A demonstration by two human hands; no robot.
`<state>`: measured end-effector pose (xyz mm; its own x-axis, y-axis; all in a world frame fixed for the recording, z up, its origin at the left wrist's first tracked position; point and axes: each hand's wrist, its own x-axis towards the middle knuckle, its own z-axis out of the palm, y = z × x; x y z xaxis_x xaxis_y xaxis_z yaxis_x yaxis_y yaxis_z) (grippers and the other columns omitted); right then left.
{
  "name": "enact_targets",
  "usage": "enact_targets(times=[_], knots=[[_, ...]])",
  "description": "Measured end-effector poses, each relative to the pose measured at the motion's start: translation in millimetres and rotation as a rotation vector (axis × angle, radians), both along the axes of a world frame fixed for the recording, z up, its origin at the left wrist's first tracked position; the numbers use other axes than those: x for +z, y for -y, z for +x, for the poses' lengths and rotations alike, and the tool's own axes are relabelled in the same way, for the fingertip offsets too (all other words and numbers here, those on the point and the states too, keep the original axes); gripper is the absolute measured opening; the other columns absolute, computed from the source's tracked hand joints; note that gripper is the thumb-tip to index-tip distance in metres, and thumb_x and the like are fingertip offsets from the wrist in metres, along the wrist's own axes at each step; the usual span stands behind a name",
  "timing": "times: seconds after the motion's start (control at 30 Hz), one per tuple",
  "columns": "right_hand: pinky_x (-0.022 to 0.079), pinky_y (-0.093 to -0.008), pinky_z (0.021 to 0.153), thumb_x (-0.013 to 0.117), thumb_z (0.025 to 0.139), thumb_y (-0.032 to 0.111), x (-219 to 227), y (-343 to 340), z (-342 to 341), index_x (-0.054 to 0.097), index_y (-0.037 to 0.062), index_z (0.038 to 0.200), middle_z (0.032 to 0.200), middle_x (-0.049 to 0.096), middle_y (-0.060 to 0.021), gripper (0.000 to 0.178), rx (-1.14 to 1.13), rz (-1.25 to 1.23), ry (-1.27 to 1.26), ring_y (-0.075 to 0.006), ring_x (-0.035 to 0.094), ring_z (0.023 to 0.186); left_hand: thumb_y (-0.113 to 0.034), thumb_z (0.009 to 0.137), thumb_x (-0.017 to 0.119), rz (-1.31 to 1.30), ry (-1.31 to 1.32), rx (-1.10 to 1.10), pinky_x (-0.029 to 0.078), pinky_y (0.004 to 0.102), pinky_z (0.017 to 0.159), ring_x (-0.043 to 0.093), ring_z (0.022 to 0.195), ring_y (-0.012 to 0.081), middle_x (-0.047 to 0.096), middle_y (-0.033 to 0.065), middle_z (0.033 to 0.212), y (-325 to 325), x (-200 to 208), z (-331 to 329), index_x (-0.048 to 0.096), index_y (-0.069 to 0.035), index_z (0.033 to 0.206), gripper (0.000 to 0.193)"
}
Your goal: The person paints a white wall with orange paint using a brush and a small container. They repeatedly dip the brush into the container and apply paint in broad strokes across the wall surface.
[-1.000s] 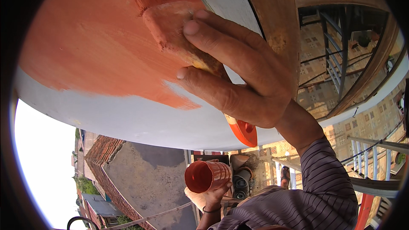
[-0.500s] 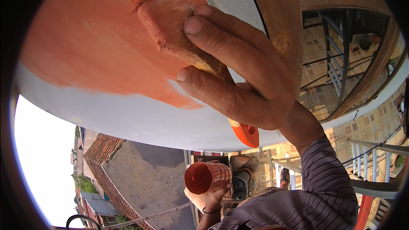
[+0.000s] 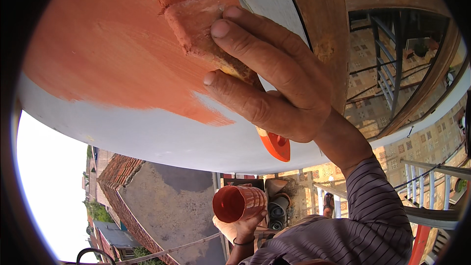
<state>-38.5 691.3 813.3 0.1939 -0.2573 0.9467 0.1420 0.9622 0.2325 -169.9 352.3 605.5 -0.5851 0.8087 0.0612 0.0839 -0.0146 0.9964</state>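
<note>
My right hand grips a wide paintbrush caked in orange paint. Its bristles press against a curved white surface, most of which is covered in orange paint. The brush's orange handle end sticks out below my palm. Lower down, my left hand holds a small orange-stained cup of paint, open end facing the camera. A striped sleeve covers my right forearm.
A wooden door frame and tiled floor lie to the right, with a metal railing. Far below are rooftops, trees and bright sky at left. Shoes and pots sit beside the cup.
My right hand has pushed the brush up and to the left across the painted area. The left hand with the cup has stayed in place.
</note>
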Motion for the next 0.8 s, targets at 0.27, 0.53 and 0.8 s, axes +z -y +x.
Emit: enact_targets(times=[0.27, 0.53, 0.8], knots=[[0.066, -0.0447, 0.101, 0.086, 0.083, 0.015, -1.7, 0.3, -3.4, 0.083, 0.0052, 0.11, 0.134, 0.072, -0.0261, 0.029, 0.004, 0.009, -0.063, -0.0438, 0.071, 0.127, -0.007, 0.074, 0.098, 0.005, -0.008, -0.009, 0.055, 0.0398, 0.109, 0.065, 0.127, 0.0232, 0.065, 0.0099, 0.141, -2.3, 1.1, -0.4, 0.053, -0.003, 0.152, 0.09], [0.069, -0.0462, 0.077, 0.082, 0.083, 0.024, -0.4, -4.8, -12.9, 0.076, 0.0088, 0.098, 0.119, 0.079, -0.023, 0.023, -0.041, 0.056, -0.189, -0.04, 0.08, 0.106, -0.01, 0.074, 0.099, 0.008, -0.018, -0.022, 0.055, 0.04, 0.11, 0.065, 0.127, 0.0234, 0.065, 0.01, 0.141, -4.1, 2.4, 0.3, 0.053, -0.003, 0.152, 0.091], [0.07, -0.045, 0.076, 0.083, 0.084, 0.024, -6.2, -1.0, -13.1, 0.076, 0.0089, 0.099, 0.12, 0.078, -0.0238, 0.023, -0.026, 0.009, -0.18, -0.0402, 0.08, 0.106, -0.012, 0.073, 0.1, -0.001, -0.015, -0.026, 0.055, 0.0403, 0.11, 0.065, 0.127, 0.0235, 0.064, 0.0101, 0.141, -2.8, 4.0, 2.4, 0.053, -0.004, 0.152, 0.092]])
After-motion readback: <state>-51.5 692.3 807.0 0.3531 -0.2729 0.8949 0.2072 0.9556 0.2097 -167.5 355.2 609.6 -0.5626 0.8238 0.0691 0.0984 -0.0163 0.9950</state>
